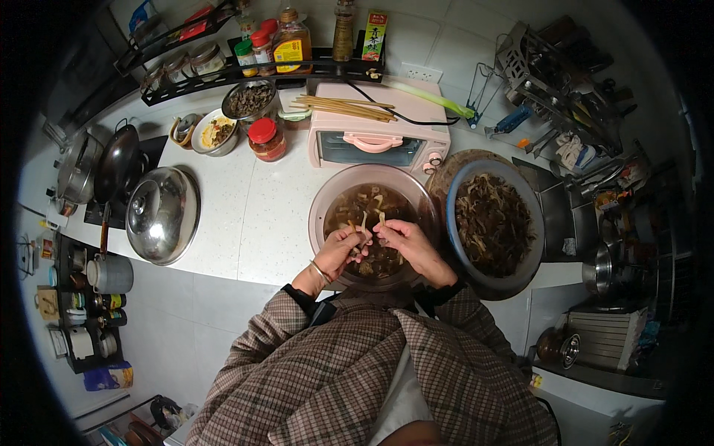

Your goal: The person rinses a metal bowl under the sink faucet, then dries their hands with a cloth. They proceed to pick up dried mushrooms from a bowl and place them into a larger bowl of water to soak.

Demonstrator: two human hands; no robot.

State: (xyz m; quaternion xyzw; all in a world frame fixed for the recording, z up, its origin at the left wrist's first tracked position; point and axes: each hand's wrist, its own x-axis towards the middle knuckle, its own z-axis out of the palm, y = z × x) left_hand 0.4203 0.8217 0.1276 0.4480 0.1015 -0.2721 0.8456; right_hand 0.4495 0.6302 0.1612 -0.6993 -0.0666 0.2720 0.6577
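Both my hands are over a pinkish translucent plastic basin [317, 217] of brown water, where pieces of what look like soaked mushrooms [365, 195] float. My left hand [340, 251], with a bangle at its wrist, grips several pale mushroom strips [365, 223] that stick up past the fingers. Between the thumb and fingers of my right hand [411, 243] is a mushroom strip [382, 217], pinched upright. To the right, a blue-rimmed basin [452, 214] holds a heap of torn brown mushroom strips [493, 223].
Under the blue-rimmed basin lies a round board [474, 158]. A pink toaster oven [379, 128] carrying chopsticks [346, 106] and a green onion [429, 97] stands behind. On the left are a domed lid [162, 217], a wok [117, 161] and a red-lidded jar [266, 142]. A sink [560, 223] is at right.
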